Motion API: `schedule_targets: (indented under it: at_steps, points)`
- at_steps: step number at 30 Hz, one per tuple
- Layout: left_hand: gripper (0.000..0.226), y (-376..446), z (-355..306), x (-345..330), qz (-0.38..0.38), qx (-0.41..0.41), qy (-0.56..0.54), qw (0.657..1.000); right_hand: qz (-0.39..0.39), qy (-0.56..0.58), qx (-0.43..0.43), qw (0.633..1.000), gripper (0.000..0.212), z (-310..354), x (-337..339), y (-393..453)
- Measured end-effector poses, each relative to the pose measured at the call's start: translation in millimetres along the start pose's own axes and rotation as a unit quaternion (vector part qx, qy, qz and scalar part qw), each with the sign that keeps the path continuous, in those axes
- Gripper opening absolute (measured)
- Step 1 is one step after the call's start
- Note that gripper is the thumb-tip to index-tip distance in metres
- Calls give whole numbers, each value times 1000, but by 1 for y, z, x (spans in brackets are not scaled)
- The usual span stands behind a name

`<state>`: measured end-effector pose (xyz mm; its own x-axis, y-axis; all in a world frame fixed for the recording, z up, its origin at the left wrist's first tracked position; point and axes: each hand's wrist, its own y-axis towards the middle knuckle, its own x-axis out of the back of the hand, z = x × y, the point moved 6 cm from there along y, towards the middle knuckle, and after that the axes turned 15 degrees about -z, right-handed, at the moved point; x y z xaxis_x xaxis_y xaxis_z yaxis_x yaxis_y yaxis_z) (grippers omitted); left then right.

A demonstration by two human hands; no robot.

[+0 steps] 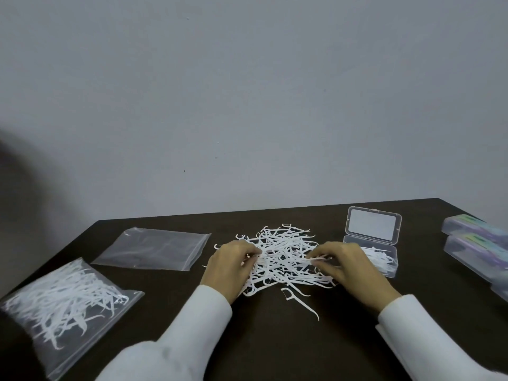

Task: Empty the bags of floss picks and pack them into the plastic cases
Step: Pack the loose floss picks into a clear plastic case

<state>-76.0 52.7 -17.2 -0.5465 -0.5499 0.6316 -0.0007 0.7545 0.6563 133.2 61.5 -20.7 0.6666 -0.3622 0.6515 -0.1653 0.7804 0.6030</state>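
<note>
Presently we find the floss picks (pixel 286 254) heaped mid-worktop, the open case (pixel 371 251) at 3 o'clock. Left hand (pixel 229 266) and right hand (pixel 349 266) each pinch picks; light, springy, tangle-prone, best taken by handles.

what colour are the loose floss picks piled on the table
White: the loose plastic floss picks on the dark table, in the head view.

White plastic floss picks (pixel 286 257) are showing bright in a loose pile on the dark brown tabletop (pixel 275 339). At nine o'clock a clear plastic bag (pixel 63 301) is glowing white with picks; the flat clear empty bag (pixel 154 248) is letting the brown through. At three o'clock the clear open plastic case (pixel 371 243) is holding white, and the frosted closed cases (pixel 472 243) are showing purple and green. White sleeves (pixel 198 325) are framing it all against a plain grey wall (pixel 247 92).
</note>
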Motion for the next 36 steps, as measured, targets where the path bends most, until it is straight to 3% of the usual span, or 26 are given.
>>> schedule_targets:
  at_steps: [6,12,17,26,36]
  points:
    - [16,7,1,16,-96,79,-97,988,-59,55,-44,996,10,-9,18,7]
    - [14,17,-14,9,-106,162,-236,952,-126,77,-80,986,13,-19,45,11]
    - [13,31,-32,-8,-88,208,-321,920,-165,25,-85,982,16,-35,67,13]
    - [12,43,-69,-62,-15,234,-404,884,-62,-106,-197,973,24,-85,73,6]
    - [13,55,-95,-102,40,229,-449,863,-37,-85,-178,980,26,-85,61,2]
